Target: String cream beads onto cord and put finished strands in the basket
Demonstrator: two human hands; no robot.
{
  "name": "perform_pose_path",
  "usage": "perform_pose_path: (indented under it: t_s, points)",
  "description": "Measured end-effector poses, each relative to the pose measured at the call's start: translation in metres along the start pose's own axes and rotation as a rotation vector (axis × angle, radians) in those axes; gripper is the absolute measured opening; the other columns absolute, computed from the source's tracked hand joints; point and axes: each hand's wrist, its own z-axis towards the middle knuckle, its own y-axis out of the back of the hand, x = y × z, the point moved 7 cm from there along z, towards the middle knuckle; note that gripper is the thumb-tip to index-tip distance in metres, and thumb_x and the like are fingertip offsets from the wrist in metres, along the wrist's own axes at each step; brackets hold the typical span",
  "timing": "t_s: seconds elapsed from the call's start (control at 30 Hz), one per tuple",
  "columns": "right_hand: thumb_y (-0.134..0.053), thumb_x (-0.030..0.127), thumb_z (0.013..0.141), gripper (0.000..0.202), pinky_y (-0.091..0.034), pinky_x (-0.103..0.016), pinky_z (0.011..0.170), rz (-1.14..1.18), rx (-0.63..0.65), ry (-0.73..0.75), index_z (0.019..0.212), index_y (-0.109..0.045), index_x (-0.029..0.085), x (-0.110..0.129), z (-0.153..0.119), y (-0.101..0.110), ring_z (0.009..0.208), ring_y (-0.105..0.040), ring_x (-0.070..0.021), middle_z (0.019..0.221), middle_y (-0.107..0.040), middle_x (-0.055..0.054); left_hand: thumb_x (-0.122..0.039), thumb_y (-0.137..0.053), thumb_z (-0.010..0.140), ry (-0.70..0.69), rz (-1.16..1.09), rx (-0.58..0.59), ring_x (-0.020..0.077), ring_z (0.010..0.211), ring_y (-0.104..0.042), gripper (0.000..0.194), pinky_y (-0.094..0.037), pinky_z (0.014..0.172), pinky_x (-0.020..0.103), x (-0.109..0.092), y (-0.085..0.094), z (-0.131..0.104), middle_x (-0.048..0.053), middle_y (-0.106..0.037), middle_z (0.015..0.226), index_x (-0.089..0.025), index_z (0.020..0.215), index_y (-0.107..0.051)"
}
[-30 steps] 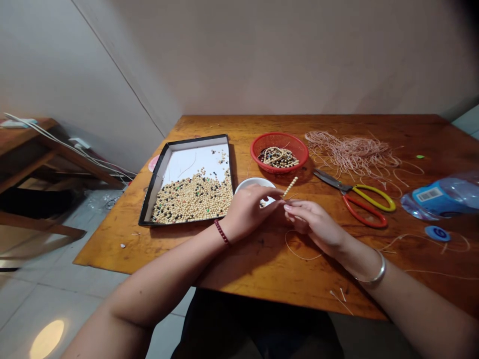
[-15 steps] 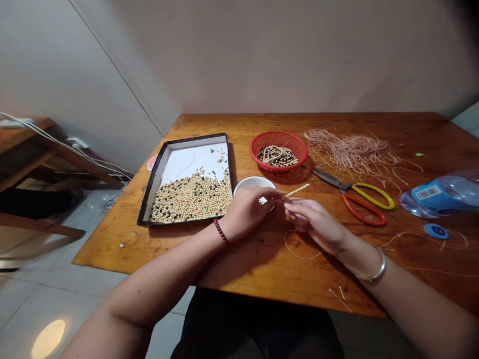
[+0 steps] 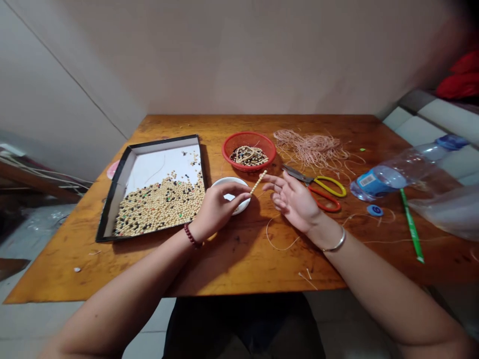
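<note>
My left hand pinches the lower end of a short row of cream beads, which slants up to the right. Just right of the beads, my right hand is open, palm up, fingers spread. Partly behind my left hand is a white bowl. To the left lies a black-edged tray with many cream beads and some dark and green ones. A red basket behind the bowl contains beaded strings. A thin cord curves on the table below my right hand.
Scissors with yellow and red handles lie behind my right hand, near a tangle of pink cord. Further right are a tilted clear bottle, a blue cap and a green strip.
The view has turned right, bringing the green strip into sight. My right hand has come off the beads and opened; my left hand still holds them, now tilted more steeply.
</note>
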Motion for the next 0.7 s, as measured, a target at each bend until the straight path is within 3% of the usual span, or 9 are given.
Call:
perform_pose_path:
  t_s: [0.17,0.3,0.7]
  points:
    - [-0.026,0.064,0.087,0.064,-0.017,-0.025,0.04,-0.075,-0.019,0.093,0.125,-0.057,0.022,0.017,-0.004,0.0,0.053,-0.04,-0.0101,0.113,-0.063,-0.008,-0.035,-0.062,0.085,-0.039,0.041,0.065,0.0146,0.077,-0.065,0.02,-0.054,0.073,0.027,-0.003,-0.003,0.0,0.006,-0.073,0.088,-0.018,0.089,-0.072]
    - [-0.022,0.064,0.088,0.066,-0.021,-0.025,0.041,-0.128,0.044,0.151,0.132,-0.053,0.025,0.024,-0.012,-0.009,0.062,-0.046,-0.0116,0.126,-0.059,-0.007,-0.032,-0.059,0.087,-0.037,0.08,0.142,0.0153,0.081,-0.065,0.019,-0.052,0.075,0.028,-0.002,-0.008,-0.001,0.005,-0.072,0.093,-0.02,0.095,-0.071]
    - [-0.017,0.074,0.083,0.077,-0.018,-0.027,0.04,-0.218,0.082,0.151,0.133,-0.052,0.026,0.024,-0.016,-0.013,0.044,-0.023,-0.0085,0.127,-0.06,-0.007,-0.035,-0.054,0.09,-0.014,0.1,0.215,0.0168,0.081,-0.065,0.024,-0.052,0.076,0.03,0.0,-0.013,-0.001,0.006,-0.072,0.093,-0.021,0.101,-0.071]
